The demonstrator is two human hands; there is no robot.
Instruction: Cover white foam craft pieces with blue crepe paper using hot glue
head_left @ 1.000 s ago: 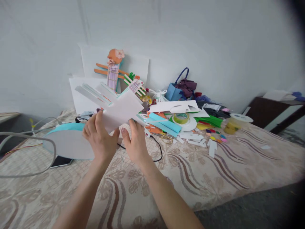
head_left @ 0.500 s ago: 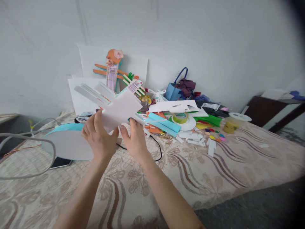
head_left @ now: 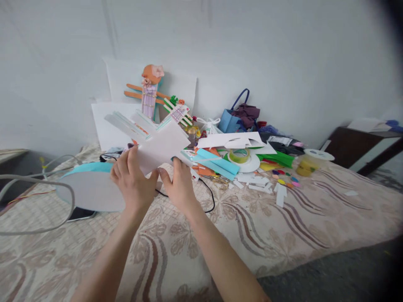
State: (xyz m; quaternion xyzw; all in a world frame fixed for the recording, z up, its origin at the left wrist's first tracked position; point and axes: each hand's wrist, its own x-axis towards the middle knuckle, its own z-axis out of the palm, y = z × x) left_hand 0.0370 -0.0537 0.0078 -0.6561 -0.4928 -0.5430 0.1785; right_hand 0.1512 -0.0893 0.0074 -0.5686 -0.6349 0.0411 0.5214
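Note:
Both of my hands hold a white card piece [head_left: 163, 144] up above the patterned cloth. Several white strips with thin blue edges [head_left: 126, 126] stick out from its far left side, and more reach out at its right. My left hand [head_left: 134, 178] is closed on the near left edge, its fingertips partly behind the card. My right hand [head_left: 179, 182] pinches the lower right edge, thumb near the left thumb. What lies under the card is hidden. Left of my left hand rests a large white oval board with a light-blue rim [head_left: 91, 188].
Behind stands an orange and lilac stick figure [head_left: 149, 94] against white boards. To the right are a tape roll [head_left: 239, 156], folded blue paper [head_left: 217, 164], white scraps [head_left: 260, 183], a blue bag [head_left: 229, 121] and a plastic tub [head_left: 307, 165]. A grey cable [head_left: 73, 197] loops at left.
The white card with its strips has tilted slightly, its strips swinging a little to the right. Both hands keep their hold; the whole view has shifted very slightly.

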